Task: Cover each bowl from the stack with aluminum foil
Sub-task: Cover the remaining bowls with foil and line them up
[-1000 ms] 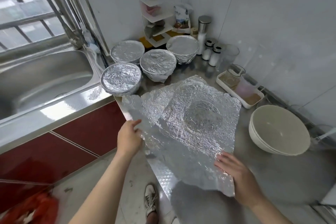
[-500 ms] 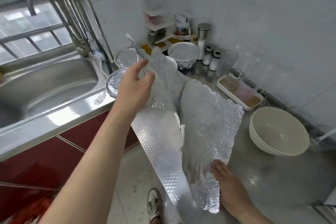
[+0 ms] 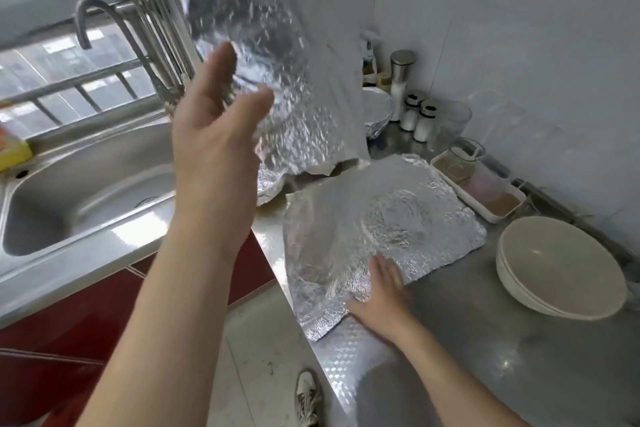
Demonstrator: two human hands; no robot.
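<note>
Some bowls (image 3: 375,113) wrapped, a stack (image 3: 561,274) waiting: our flat right hand (image 3: 381,295) presses foil (image 3: 398,218); left hand (image 3: 214,156) lifts another sheet (image 3: 277,62), grip unclear.

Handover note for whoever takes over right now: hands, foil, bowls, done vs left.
Left hand: raised against the lifted foil sheet; grip too blurred to call.
Right hand: flat, pressing the second foil sheet onto the counter.
Bowl stack: uncovered, right of that sheet.
Done: one foil-covered bowl at the back, another behind the left hand; the lifted sheet hides anything else.
Left: cover each stacked bowl.
</note>
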